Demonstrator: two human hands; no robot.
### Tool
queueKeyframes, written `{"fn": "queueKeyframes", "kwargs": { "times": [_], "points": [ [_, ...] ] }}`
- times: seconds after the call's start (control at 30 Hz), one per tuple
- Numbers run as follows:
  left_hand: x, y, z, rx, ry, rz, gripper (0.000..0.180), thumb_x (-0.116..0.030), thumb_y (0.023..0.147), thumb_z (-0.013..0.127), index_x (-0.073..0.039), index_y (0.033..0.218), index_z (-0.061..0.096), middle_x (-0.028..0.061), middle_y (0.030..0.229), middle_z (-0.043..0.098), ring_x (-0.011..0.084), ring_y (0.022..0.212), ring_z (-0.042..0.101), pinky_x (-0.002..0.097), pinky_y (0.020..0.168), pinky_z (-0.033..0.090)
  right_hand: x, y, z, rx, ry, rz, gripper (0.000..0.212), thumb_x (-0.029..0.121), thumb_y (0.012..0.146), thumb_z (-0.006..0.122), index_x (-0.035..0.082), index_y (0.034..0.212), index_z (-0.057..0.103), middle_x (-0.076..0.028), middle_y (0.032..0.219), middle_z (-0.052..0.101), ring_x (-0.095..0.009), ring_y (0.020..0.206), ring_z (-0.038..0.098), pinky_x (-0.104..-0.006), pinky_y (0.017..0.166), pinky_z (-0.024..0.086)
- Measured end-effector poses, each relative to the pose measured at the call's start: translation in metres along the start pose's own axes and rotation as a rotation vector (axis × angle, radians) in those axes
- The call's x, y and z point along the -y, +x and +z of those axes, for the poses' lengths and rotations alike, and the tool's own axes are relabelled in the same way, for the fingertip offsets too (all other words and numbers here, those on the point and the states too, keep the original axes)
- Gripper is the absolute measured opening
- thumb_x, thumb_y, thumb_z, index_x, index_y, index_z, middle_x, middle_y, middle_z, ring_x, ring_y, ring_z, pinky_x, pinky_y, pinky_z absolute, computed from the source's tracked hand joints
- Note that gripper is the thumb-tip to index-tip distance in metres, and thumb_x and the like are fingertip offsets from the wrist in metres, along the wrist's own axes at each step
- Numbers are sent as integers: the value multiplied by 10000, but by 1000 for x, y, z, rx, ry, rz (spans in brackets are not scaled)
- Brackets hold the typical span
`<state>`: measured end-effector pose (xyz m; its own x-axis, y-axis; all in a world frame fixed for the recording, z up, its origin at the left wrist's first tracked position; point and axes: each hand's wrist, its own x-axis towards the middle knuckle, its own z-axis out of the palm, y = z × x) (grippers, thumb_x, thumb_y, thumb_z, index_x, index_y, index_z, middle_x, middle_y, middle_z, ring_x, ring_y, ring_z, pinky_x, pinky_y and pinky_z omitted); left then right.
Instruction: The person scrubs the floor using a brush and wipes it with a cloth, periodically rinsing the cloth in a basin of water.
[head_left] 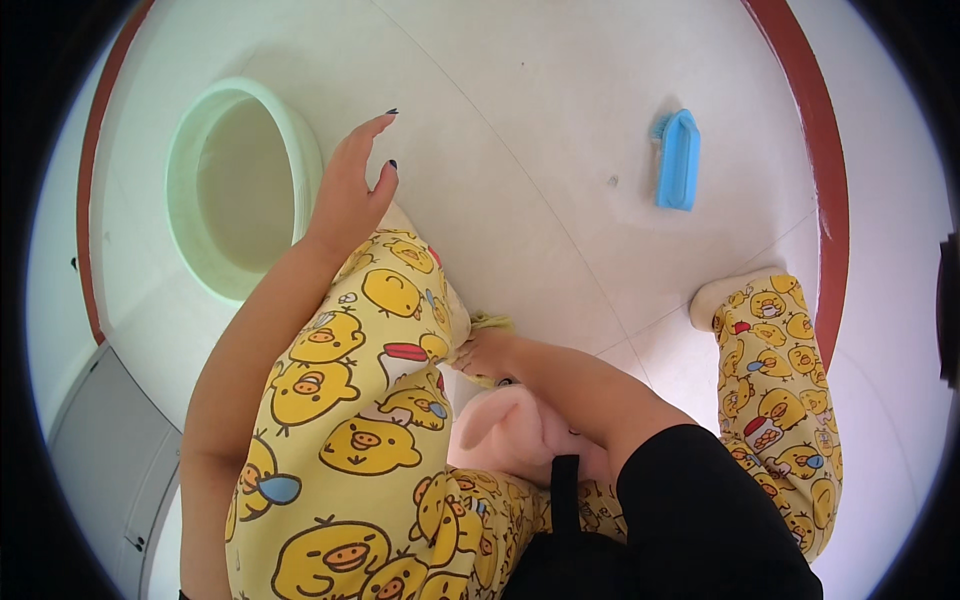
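Note:
My left hand (350, 190) is raised beside the right rim of a pale green bucket (178, 150) holding cloudy greyish water. Its thumb and a finger are spread apart, and I see nothing in it. Low by my left shoe, my right hand (487, 358) is closed on a yellow-green cloth (492, 321) against the floor. Bits of the cloth stick out on both sides of the hand; my left trouser leg (365, 400) hides part of the fingers.
A blue scrubbing brush (679, 165) lies on the pale tiled floor (540, 120) at the far right. Between my legs is a soft pink plush thing (515, 430). My right shoe (710, 300) stands near the red skirting (828, 210). A grey cabinet (105, 440) is at the left.

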<state>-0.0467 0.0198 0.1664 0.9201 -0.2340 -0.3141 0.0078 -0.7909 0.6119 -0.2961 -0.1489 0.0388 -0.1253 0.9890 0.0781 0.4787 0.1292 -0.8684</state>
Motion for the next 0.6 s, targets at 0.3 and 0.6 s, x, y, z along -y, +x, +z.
{"fn": "queueKeyframes", "kwargs": {
  "times": [0.3, 0.6],
  "points": [
    [-1, -7, 0, 15, 27, -17, 454, -18, 804, 490, -55, 1249, 411, 134, 1235, 473, 283, 1158, 443, 371, 971, 363, -8, -86, -68, -20, 137, 265, 361, 190, 786, 546, 167, 1144, 579, 82, 1271, 491, -147, 1288, 303, -359, 1101, 178],
    [-2, -6, -2, -13, 29, -9, 453, -56, 805, 505, -79, 1249, 412, 144, 1236, 467, 313, 1155, 427, 377, 967, 356, 4, -194, -83, -243, -77, 663, 530, 144, 745, 590, 193, 1258, 468, 87, 1384, 352, -170, 1298, 284, -399, 1074, 223]
  ]
}}
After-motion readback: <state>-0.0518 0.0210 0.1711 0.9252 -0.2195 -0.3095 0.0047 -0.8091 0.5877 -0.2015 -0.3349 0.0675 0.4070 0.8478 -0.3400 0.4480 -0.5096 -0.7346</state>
